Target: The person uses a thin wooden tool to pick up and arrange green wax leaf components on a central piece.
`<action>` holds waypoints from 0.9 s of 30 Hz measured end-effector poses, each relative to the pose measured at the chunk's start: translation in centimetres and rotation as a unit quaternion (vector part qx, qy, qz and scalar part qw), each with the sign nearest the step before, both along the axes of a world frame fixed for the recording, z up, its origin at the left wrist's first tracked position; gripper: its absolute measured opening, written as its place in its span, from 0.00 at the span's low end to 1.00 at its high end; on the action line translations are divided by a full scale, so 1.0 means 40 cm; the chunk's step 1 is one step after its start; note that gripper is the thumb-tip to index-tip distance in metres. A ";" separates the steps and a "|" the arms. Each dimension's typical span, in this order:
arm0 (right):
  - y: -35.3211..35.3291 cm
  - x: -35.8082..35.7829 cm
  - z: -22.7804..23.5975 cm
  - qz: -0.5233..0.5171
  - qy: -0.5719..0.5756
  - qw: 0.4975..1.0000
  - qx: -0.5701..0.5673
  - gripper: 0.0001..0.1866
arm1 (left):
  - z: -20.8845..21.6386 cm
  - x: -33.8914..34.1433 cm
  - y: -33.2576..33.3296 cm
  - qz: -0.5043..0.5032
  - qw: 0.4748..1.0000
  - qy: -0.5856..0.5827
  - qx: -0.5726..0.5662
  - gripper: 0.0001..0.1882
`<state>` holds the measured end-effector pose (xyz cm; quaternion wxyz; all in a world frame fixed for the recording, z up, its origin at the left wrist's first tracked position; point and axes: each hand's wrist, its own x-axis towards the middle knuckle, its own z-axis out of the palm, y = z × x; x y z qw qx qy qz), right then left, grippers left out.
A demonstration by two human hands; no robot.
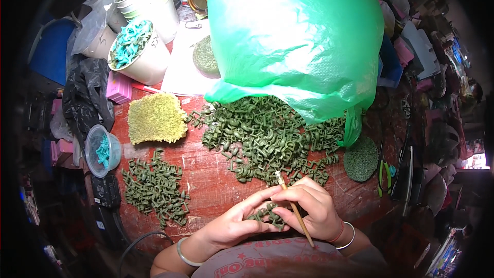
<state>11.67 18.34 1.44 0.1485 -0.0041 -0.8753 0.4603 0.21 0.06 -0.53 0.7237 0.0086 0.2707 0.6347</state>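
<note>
Right hand [318,206]: fingers grip stick [301,224] | long axis slants, pale tip forward and left | Left hand [229,224]: fingers cradle green pieces [271,216]

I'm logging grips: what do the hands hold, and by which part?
Right hand: a thin stick-like tool, by its shaft. Left hand: small green pieces, held part unclear.

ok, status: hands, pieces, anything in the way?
Left hand cupping small green pieces. Right hand gripping thin stick. Green plastic bag covering far side of larger green pile.
</note>
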 end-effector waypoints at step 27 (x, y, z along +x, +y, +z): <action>-0.012 0.026 -0.019 -0.092 -0.083 0.968 -0.216 0.09 | 0.024 -0.001 0.012 0.006 0.999 0.038 0.019 0.34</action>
